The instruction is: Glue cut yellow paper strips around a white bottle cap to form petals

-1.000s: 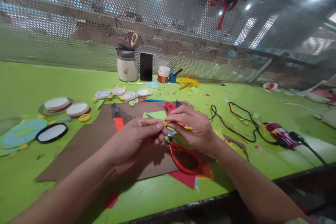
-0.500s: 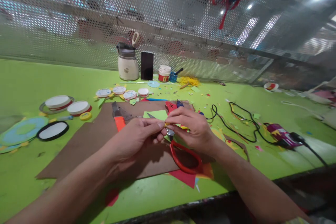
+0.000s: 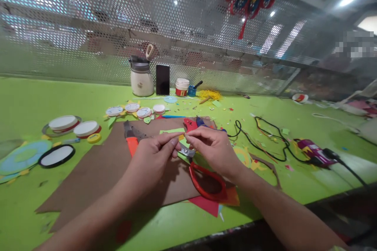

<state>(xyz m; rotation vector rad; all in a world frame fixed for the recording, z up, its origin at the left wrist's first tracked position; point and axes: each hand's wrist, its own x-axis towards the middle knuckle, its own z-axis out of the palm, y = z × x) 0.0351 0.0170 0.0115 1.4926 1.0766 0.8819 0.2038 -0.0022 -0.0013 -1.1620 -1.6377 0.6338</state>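
Note:
My left hand [image 3: 157, 155] is closed in a pinch, its index finger stretched toward my other hand. A small yellow piece [image 3: 181, 137], apparently paper, sits at its fingertips. My right hand [image 3: 213, 149] is pinched closed at that piece's other side, so the fingertips nearly meet. Beneath both hands lie red-handled scissors [image 3: 193, 174] on a brown board [image 3: 97, 180]. Light green paper [image 3: 165, 130] shows partly behind my fingers. An orange-handled cutting tool [image 3: 131, 145] rests by my left hand. Beyond my right hand lies a red and blue-handled tool [image 3: 191, 124], partly hidden.
White round lids [image 3: 86, 128] and blue paper discs [image 3: 25, 157] lie at left. A white jug [image 3: 141, 82], a phone [image 3: 163, 80] and a small tub [image 3: 182, 87] stand at the back. A black cable [image 3: 287, 141] and a purple box [image 3: 313, 150] are at right.
My hands have drawn slightly apart at the fingertips, and the yellow piece shows more clearly. My left index finger is straighter. The camera view has tilted up a little.

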